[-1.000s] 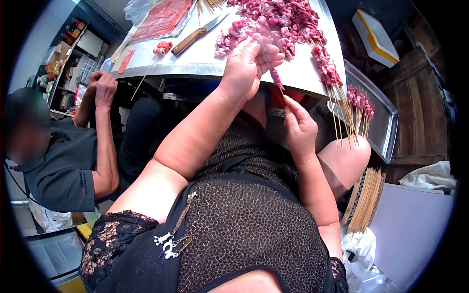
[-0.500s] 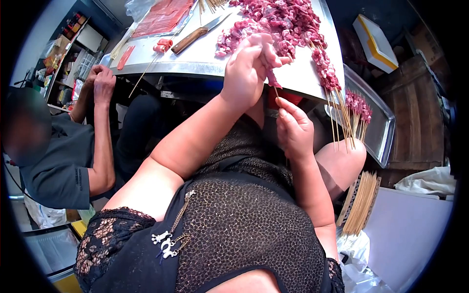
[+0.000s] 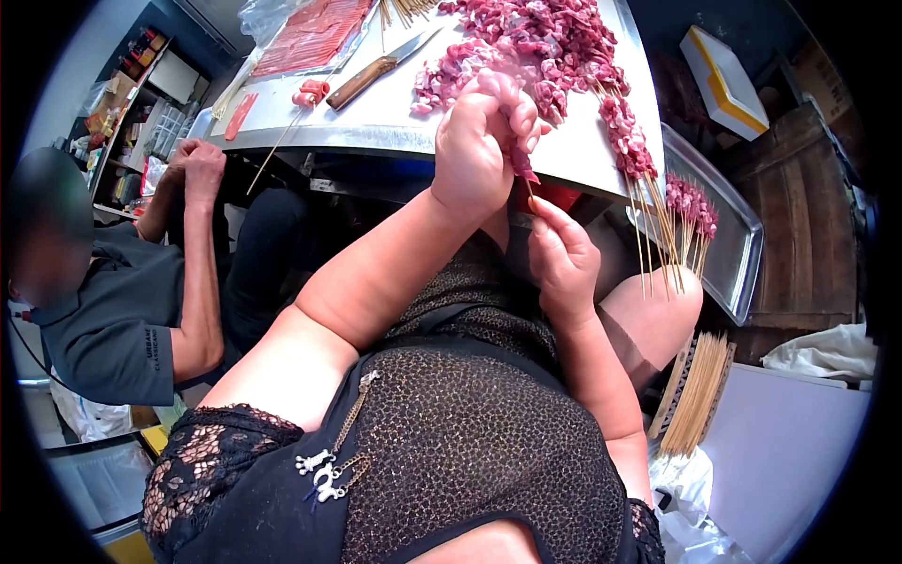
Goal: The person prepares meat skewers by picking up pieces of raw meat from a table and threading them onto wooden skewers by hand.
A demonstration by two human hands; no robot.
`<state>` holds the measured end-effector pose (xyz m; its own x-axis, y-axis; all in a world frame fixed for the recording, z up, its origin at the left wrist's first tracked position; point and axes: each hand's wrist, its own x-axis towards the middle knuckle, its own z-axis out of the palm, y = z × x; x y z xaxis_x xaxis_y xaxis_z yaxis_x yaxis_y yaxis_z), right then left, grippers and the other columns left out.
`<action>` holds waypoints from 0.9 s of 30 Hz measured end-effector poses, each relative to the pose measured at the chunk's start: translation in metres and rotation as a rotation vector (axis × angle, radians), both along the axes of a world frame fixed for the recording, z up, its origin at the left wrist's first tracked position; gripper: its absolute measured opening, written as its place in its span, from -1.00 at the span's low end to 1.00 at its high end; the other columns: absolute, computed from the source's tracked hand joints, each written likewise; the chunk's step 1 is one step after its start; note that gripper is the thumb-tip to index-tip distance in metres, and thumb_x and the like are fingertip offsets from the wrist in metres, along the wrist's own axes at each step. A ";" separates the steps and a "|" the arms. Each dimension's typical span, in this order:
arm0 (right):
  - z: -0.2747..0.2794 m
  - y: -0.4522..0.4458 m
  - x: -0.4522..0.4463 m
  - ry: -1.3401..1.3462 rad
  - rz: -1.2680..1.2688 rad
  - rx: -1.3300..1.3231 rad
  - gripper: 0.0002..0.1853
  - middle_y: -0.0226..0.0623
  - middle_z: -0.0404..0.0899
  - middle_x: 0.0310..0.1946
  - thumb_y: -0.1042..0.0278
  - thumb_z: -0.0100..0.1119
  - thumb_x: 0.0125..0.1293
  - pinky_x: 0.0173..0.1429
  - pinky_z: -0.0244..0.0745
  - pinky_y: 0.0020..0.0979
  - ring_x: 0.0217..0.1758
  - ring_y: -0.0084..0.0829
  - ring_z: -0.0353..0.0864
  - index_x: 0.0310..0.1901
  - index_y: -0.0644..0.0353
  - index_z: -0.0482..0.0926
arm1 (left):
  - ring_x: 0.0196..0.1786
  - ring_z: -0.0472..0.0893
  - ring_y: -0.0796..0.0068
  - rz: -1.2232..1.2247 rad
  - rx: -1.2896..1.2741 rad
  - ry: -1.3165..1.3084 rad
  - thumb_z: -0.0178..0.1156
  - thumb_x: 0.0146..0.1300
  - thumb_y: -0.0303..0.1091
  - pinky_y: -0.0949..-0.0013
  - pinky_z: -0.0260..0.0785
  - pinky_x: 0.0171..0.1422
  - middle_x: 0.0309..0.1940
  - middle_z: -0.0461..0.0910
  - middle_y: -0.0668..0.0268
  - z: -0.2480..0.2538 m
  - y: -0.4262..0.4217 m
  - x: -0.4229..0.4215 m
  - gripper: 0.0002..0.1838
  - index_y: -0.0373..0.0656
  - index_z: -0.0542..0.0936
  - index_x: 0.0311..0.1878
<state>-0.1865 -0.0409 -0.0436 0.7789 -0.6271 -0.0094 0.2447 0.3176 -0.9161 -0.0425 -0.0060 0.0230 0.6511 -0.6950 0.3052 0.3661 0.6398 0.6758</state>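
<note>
My left hand is closed around meat pieces on a skewer, above the table's front edge. Below it, my right hand pinches the thin wooden skewer near its lower part. A dark pink meat piece shows on the skewer under my left fingers. Behind my left hand lies a heap of cut raw meat on the white table. Loaded meat skewers rest at the table's right edge, their bare ends sticking out toward me.
A knife, a rolled meat skewer and flat red strips lie on the table's left. A metal tray with more skewers stands right, above a box of bare sticks. A co-worker sits at left.
My left hand has closed around the meat on the skewer. My right hand has shifted slightly left and down, still pinching the skewer.
</note>
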 end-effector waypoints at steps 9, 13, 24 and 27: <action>0.003 -0.007 -0.002 -0.097 0.194 0.391 -0.72 -0.60 0.34 -0.59 0.48 0.04 0.34 -0.65 0.02 -0.73 -0.68 -0.80 0.15 0.07 0.28 0.50 | -0.40 0.42 0.39 -0.252 0.010 0.079 -0.21 0.28 -0.23 0.10 0.33 0.13 -0.50 0.38 0.33 -0.008 -0.006 0.014 -0.82 -0.08 0.34 -0.33; 0.006 -0.018 0.006 -0.017 0.056 0.240 -0.71 -0.59 0.38 -0.57 0.48 0.05 0.34 -0.61 0.06 -0.74 -0.65 -0.80 0.18 0.07 0.28 0.51 | -0.18 0.56 0.24 -0.168 0.192 0.064 -0.27 0.39 -0.25 0.13 0.34 0.15 -0.27 0.54 0.16 -0.020 -0.010 0.020 -0.68 -0.22 0.42 -0.06; -0.014 -0.023 0.013 0.120 -0.133 -0.233 -0.70 -0.52 0.55 -0.36 0.52 0.15 0.28 -0.28 0.38 -0.69 -0.41 -0.75 0.41 0.05 0.26 0.56 | -0.08 0.61 0.21 -0.016 0.287 0.116 -0.23 0.44 -0.24 0.12 0.51 0.05 -0.14 0.57 0.02 -0.011 -0.010 0.033 -0.64 -0.35 0.38 0.04; -0.014 -0.022 0.013 0.112 -0.140 -0.248 -0.70 -0.53 0.55 -0.37 0.52 0.15 0.28 -0.28 0.38 -0.69 -0.41 -0.75 0.40 0.06 0.25 0.56 | -0.31 0.58 0.39 0.054 0.333 0.039 -0.17 0.43 -0.32 0.14 0.55 -0.04 -0.36 0.53 0.23 -0.015 -0.014 0.031 -0.71 -0.35 0.43 -0.02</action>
<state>-0.1739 -0.0631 -0.0575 0.6877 -0.7219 0.0767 0.1634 0.0509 -0.9853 -0.0116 -0.0198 0.0082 0.6967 -0.7162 0.0411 0.3671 0.4051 0.8373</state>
